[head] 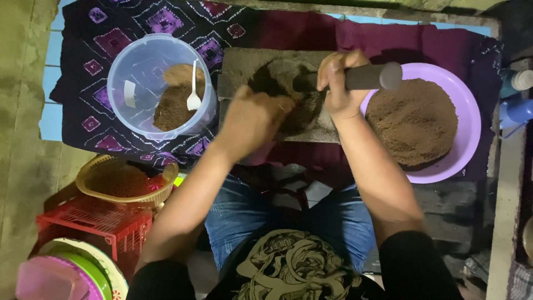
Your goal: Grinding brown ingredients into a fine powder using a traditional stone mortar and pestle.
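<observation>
The slab (277, 94) looks like rough, matt grey stone, and the roller (355, 78) is the same stone, worn smoother. The powder (413, 119) is brown, dry and grainy. The tub (161, 83) is clear, glossy plastic with a white plastic spoon (193, 94). The basin (461, 128) is smooth lilac plastic. The cloth (166, 22) is soft, matt printed fabric. The basket (125, 183) is woven-look plastic.

Grinding stone (239, 66) hemmed in: clear tub (161, 83) just left, purple bowl (463, 116) touching right. Pestle (361, 76) bars the top. Open cloth (383, 33) behind; basket (127, 183), red crate (94, 222) crowd lower left.
</observation>
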